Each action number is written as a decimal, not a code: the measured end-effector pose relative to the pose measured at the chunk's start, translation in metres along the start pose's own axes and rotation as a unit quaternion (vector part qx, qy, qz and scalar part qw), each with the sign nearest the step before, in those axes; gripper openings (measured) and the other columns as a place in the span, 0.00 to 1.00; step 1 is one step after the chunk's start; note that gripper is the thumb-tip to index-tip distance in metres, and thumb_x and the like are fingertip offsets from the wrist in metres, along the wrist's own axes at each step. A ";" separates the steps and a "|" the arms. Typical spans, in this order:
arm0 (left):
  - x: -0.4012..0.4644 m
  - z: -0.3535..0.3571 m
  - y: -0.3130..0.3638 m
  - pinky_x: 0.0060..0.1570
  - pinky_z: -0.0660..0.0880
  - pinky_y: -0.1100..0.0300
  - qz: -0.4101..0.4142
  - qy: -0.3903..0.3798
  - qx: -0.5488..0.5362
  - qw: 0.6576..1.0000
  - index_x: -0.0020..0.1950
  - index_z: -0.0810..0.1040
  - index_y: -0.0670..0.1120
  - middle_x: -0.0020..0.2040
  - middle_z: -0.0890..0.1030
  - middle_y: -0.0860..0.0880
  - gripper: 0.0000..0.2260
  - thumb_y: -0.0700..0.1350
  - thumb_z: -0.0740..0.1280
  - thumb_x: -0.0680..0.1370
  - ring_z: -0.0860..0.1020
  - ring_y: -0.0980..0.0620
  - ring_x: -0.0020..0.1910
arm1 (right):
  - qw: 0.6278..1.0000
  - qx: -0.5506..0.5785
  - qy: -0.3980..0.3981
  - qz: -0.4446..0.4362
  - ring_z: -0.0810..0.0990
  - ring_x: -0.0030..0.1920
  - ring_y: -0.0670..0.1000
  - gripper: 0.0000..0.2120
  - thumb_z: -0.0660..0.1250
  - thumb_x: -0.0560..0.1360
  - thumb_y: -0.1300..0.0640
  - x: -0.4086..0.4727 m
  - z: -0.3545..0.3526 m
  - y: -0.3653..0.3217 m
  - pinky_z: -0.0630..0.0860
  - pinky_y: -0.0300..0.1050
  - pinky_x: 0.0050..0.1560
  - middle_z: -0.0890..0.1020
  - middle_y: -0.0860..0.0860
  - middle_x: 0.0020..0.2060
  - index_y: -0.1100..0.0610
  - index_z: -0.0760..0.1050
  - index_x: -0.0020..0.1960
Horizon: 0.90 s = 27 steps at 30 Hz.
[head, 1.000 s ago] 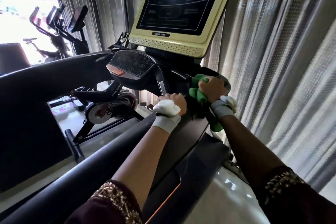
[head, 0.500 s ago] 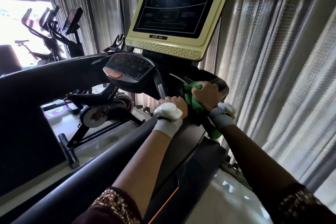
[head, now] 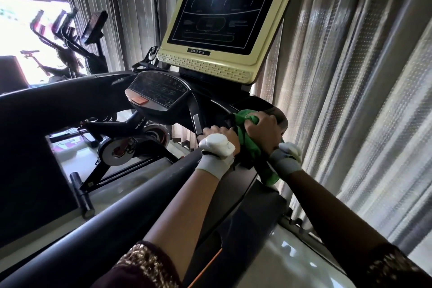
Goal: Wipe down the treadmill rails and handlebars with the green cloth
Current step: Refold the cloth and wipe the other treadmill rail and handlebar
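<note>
A bunched green cloth (head: 248, 140) is pressed onto the treadmill's right handlebar (head: 278, 113), just below the console. My right hand (head: 264, 130) is closed over the cloth, and a loose end hangs down past my wrist. My left hand (head: 221, 134) grips the lower end of the black inner handlebar (head: 198, 121), touching the cloth's left edge. A long black side rail (head: 98, 224) runs from my left arm down to the lower left. Both wrists wear grey bands with white devices.
The cream-framed treadmill screen (head: 230, 13) and dark control panel (head: 159, 91) stand just above my hands. Grey curtains (head: 350, 91) hang close on the right. An exercise bike (head: 131, 147) and other gym machines (head: 70, 40) stand to the left, by a bright window.
My right hand has slid the cloth a little down and back along the right handlebar end. My left hand holds the same grip. The view has shifted slightly.
</note>
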<state>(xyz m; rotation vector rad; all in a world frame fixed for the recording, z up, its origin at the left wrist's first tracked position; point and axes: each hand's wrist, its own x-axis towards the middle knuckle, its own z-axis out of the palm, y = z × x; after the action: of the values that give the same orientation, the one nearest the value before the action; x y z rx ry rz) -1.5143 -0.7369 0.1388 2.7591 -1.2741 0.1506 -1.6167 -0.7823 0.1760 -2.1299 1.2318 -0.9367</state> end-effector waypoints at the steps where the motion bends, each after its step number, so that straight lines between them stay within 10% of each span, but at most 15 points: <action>1: 0.003 0.000 0.004 0.60 0.66 0.45 -0.004 -0.005 0.009 1.000 0.66 0.71 0.49 0.64 0.75 0.46 0.20 0.50 0.51 0.77 0.70 0.41 0.65 | 1.000 -0.003 -0.002 0.004 0.74 0.59 0.63 0.19 0.60 0.71 0.47 0.008 -0.003 0.002 0.70 0.53 0.64 0.76 0.57 0.60 0.47 0.77 0.60; 16: 0.020 -0.002 0.026 0.58 0.69 0.50 -0.029 0.030 0.019 0.999 0.57 0.78 0.48 0.58 0.79 0.47 0.16 0.45 0.56 0.75 0.75 0.42 0.59 | 0.997 0.051 0.014 0.059 0.68 0.64 0.61 0.15 0.61 0.71 0.54 0.064 -0.015 0.032 0.64 0.55 0.64 0.80 0.57 0.56 0.52 0.78 0.56; 22: 0.024 -0.003 0.035 0.59 0.68 0.50 -0.039 0.014 0.010 0.999 0.61 0.77 0.48 0.59 0.79 0.47 0.18 0.46 0.51 0.79 0.74 0.42 0.60 | 0.998 -0.001 -0.004 -0.066 0.69 0.64 0.57 0.16 0.62 0.73 0.52 0.034 0.002 0.027 0.65 0.53 0.65 0.77 0.50 0.61 0.51 0.77 0.59; 27: 0.015 -0.014 0.039 0.62 0.68 0.48 -0.050 0.005 -0.009 0.999 0.60 0.77 0.47 0.60 0.78 0.44 0.16 0.45 0.55 0.77 0.74 0.41 0.61 | 0.999 0.025 0.000 0.034 0.70 0.63 0.60 0.16 0.59 0.71 0.52 0.076 -0.012 0.037 0.66 0.54 0.61 0.80 0.55 0.56 0.49 0.78 0.56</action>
<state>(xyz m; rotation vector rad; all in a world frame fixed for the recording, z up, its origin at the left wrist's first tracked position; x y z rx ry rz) -1.5352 -0.7716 0.1569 2.7967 -1.1269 0.1434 -1.6184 -0.8672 0.1811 -2.0371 1.2597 -0.9271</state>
